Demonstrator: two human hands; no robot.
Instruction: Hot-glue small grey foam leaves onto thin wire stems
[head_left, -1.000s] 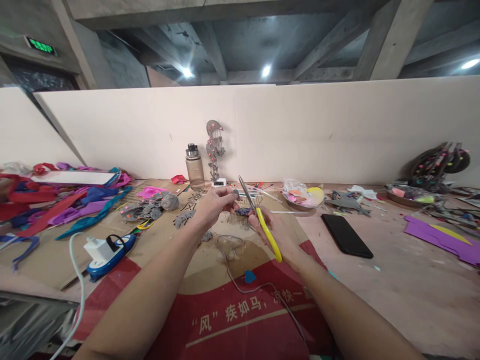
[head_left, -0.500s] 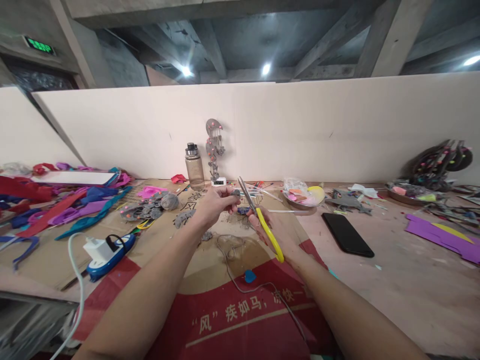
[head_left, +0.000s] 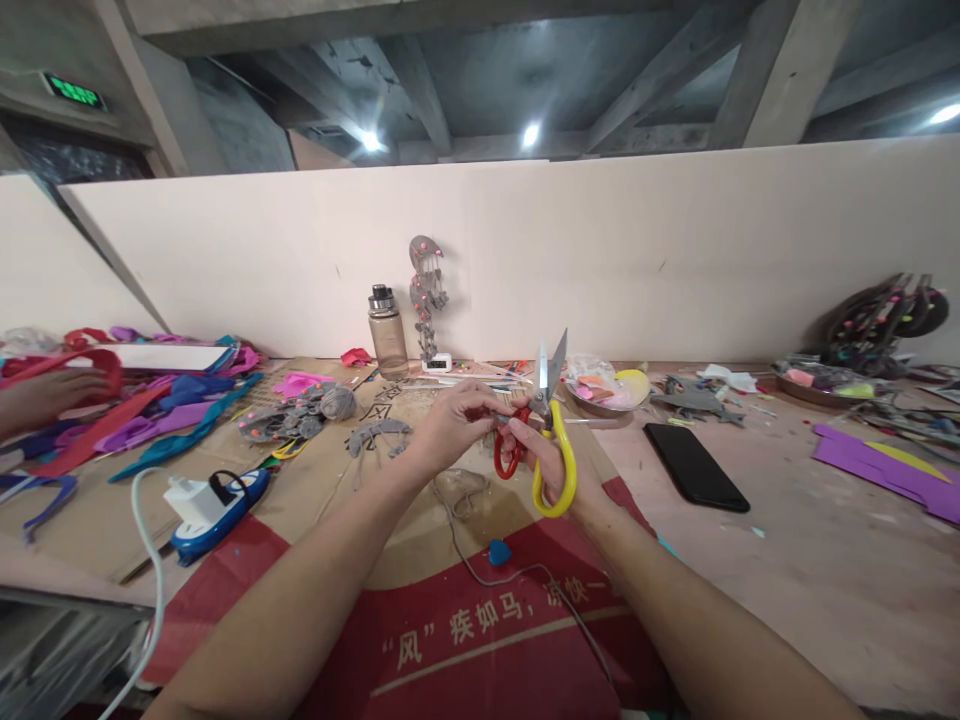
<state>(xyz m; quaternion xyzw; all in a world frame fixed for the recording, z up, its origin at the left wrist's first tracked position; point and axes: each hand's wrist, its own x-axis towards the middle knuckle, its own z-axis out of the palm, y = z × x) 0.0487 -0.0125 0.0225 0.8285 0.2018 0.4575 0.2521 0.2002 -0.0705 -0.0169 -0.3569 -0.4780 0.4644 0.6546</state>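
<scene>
My right hand (head_left: 551, 462) has scissors (head_left: 556, 455) with one yellow and one red handle. Their blades are parted and point up, away from me. Beside it, my left hand (head_left: 461, 420) is closed in a pinch, its fingertips nearly meeting those of the right hand. Whatever lies between the fingertips is too small to make out. Below the hands, a thin grey cord (head_left: 480, 578) curls over the printed cardboard (head_left: 420, 590), near a blue heart-shaped piece (head_left: 499, 552). A grey curved piece with hanging threads (head_left: 379, 435) lies left of my left hand.
A bottle (head_left: 388, 335) and a grey hanging ornament (head_left: 426, 290) stand by the white partition. At right lies a black phone (head_left: 695, 467); at left, a blue power strip (head_left: 221, 515). Another person's hand (head_left: 60, 395) is among coloured strips at far left.
The scissors have turned upright with their blades apart, and both hands have come together slightly to the right. The small grey piece in my left fingers no longer shows. Another person's hand has appeared at left.
</scene>
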